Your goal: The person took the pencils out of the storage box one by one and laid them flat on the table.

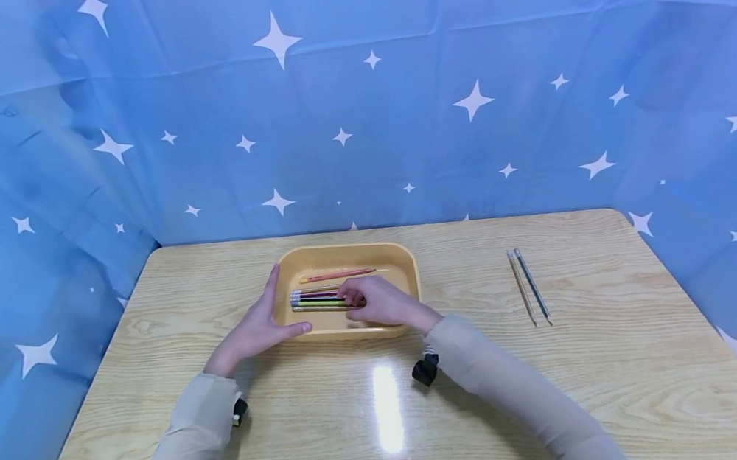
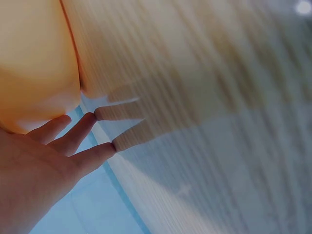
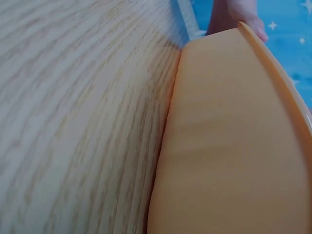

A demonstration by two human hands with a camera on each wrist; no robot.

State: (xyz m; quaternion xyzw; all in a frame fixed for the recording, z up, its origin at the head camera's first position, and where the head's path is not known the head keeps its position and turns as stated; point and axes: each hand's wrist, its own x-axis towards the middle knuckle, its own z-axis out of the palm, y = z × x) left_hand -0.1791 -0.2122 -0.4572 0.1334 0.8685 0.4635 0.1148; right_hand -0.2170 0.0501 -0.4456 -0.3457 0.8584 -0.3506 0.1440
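A tan plastic tray (image 1: 344,251) sits at the back of the table. Inside lies a row of pencils (image 1: 318,302), side by side, with a red pencil (image 1: 337,275) apart behind them. My right hand (image 1: 378,300) reaches in over the front right, its curled fingers gripping the right ends of the pencils; the fingertips are partly hidden. At the tray's left end my left hand (image 1: 261,328) is spread, thumb over the front rim. In the left wrist view, its straight fingers (image 2: 91,158) lie along the outer wall.
Two pencils, one brown (image 1: 521,289) and one dark blue (image 1: 533,287), lie nearly parallel on the wooden table (image 1: 620,354), right of the tray. A blue star-patterned curtain (image 1: 362,97) stands behind the table and along its sides.
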